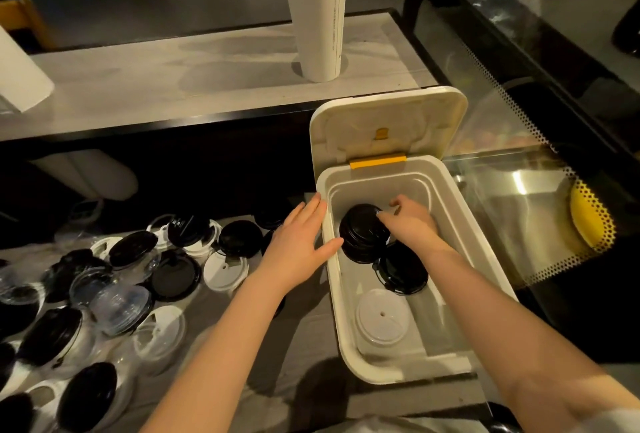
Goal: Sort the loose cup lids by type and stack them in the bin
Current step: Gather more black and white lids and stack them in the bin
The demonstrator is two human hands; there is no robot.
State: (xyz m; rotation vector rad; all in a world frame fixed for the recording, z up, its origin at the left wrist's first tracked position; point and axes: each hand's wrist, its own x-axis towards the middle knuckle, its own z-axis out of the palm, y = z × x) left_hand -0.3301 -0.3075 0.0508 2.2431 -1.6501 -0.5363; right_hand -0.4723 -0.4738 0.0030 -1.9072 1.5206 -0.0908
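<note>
A white bin (485, 259) stands open on the counter, its hinged lid (388, 121) tipped back. Inside, a stack of black domed lids (360, 235) sits at the far end, with black flat lids (403, 270) beside it and a white lid stack (382, 323) nearer me. My right hand (408, 221) is down in the bin, fingers closed on the top of the black domed stack. My left hand (301, 242) rests flat and empty against the bin's left rim, fingers spread. Several loose black, white and clear lids (138, 273) lie scattered on the counter to the left.
A tall sleeve of white cups (320, 13) stands on the raised grey shelf behind. Another cup sleeve (90, 173) lies under that shelf. A glass display case (536, 197) borders the bin on the right, with a yellow object (585, 214) inside.
</note>
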